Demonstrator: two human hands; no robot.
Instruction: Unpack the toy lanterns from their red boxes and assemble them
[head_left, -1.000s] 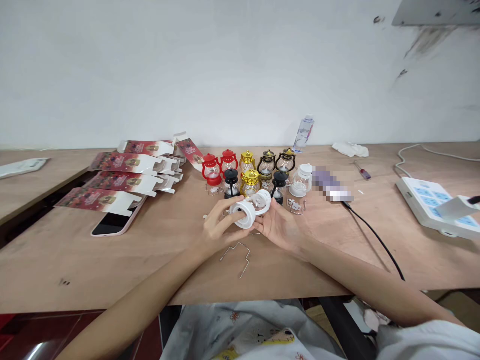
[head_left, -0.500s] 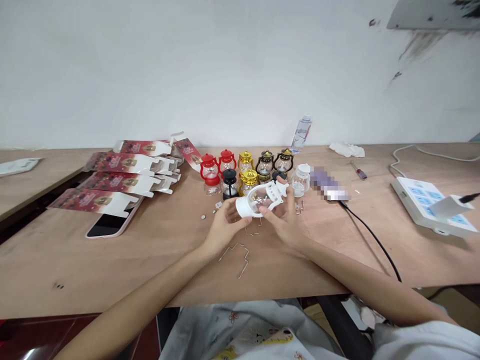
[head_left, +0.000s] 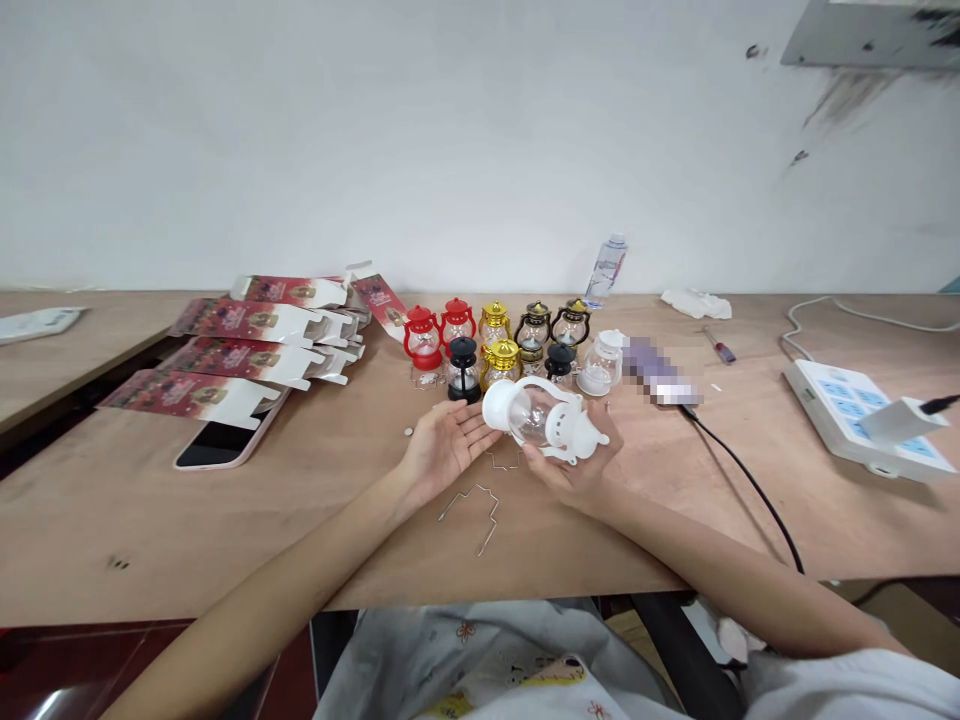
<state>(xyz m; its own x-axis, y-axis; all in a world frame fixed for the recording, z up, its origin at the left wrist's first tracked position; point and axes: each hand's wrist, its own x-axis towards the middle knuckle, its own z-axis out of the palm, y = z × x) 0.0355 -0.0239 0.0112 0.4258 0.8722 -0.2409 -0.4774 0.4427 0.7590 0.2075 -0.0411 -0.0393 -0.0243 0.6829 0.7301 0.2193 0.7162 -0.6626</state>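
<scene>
The right hand (head_left: 581, 462) is closed around the white lantern (head_left: 544, 420), held on its side just beside the open, empty left hand (head_left: 441, 448), and it seems unfinished, since a bent wire handle (head_left: 474, 508) lies loose below the grip and coloured lanterns (head_left: 495, 340) stand beyond it.

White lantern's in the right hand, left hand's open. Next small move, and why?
Probably the left hand drops to the bent wire on the table. That hand is open, palm up, holding nothing, by the base of the white lantern, which the right hand holds on its side. The wire lies loose just below the left hand.
</scene>
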